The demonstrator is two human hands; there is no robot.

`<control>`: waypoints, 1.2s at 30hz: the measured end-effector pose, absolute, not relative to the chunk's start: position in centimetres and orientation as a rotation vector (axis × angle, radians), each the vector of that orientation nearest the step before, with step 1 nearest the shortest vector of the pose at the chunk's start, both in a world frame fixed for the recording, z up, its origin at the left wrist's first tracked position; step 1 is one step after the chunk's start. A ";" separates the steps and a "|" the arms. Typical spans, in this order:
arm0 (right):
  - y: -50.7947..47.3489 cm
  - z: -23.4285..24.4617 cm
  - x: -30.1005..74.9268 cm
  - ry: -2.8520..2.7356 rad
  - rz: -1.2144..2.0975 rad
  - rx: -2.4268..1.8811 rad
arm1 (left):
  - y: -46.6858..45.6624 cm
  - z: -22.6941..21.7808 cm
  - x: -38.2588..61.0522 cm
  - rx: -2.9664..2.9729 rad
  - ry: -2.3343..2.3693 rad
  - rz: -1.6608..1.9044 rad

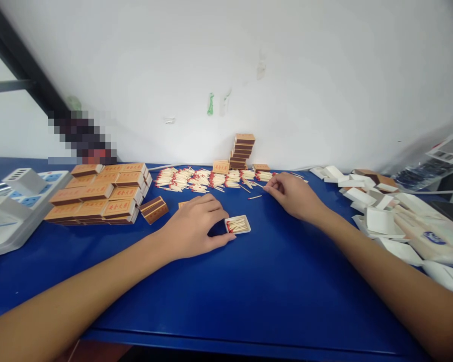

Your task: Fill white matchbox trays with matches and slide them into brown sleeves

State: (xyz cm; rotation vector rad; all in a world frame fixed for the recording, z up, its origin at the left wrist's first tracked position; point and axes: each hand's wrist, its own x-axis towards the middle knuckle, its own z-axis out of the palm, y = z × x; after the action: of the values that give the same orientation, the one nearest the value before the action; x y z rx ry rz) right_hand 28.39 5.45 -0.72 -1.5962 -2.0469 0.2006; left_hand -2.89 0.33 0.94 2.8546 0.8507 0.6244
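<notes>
My left hand [198, 226] rests on the blue table with its thumb and fingers around the left end of a small white matchbox tray [248, 224]. Red-tipped matches [237, 224] lie side by side in that tray. Farther back on the right, my right hand [292, 195] pinches a thin matchstick between thumb and fingertips, at the right end of a long spread of loose matches [198, 180]. A single match [254, 197] lies just in front of the spread. Part of an orange matchbox [181, 204] shows behind my left hand, which hides the remainder.
Stacked matchboxes [98, 193] stand at the left, beside a tilted matchbox [153, 209] and a white power strip [33, 211]. A leaning matchbox tower [244, 148] is near the wall. Several white trays [379, 221] and a tissue pack [430, 231] lie at the right.
</notes>
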 end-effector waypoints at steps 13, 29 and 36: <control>5.2 -1.5 29.2 -2.252 0.352 -1.272 | 0.4 0.7 -3.1 2.844 0.872 0.610; 1.6 0.5 26.2 -2.314 0.425 -1.245 | 0.5 0.7 -2.9 2.850 0.885 0.615; -1.2 1.2 23.3 -2.429 0.524 -1.191 | 0.3 0.8 -2.9 2.847 0.897 0.600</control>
State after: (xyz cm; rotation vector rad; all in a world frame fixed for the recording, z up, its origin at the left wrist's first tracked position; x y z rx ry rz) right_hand 23.29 -1.22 1.24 -1.1910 -2.4293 0.5238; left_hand -2.93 0.34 0.83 2.8472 0.8972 0.5997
